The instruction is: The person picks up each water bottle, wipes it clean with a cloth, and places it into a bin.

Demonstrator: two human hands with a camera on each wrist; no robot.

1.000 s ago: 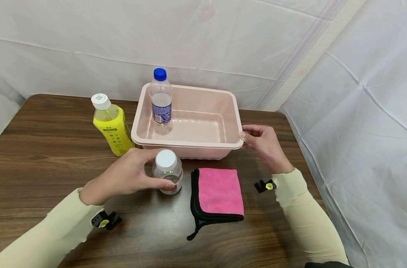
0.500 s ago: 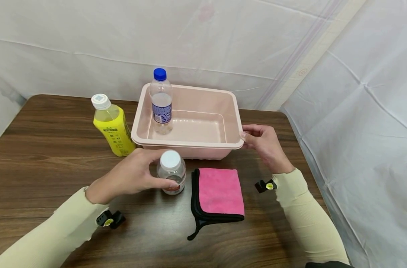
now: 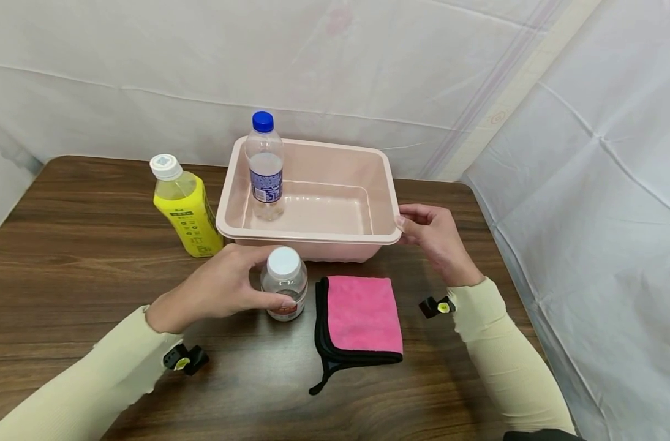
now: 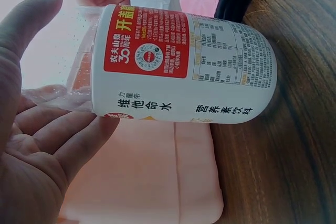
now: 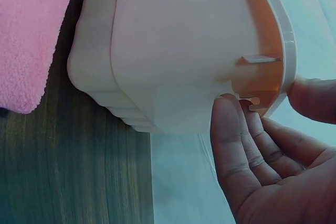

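Note:
In the head view, a clear bottle with a white cap stands upright on the table before the basin's front wall. My left hand grips it from the left side, thumb nearer me and fingers behind. The left wrist view shows a white label with a red panel on this bottle. My right hand pinches the front right corner of a pale pink plastic basin. Seen from the right wrist, the thumb lies over the basin rim and the fingers reach underneath it.
A blue-capped bottle with a purple label stands inside the basin at its left. Left of the basin is a yellow-labelled bottle. A folded pink cloth with black edging lies in front. White sheeting hangs behind the table.
My left hand and the white-capped bottle have moved slightly to the right, closer to the pink cloth. The right hand, the basin and the other bottles have stayed in place.

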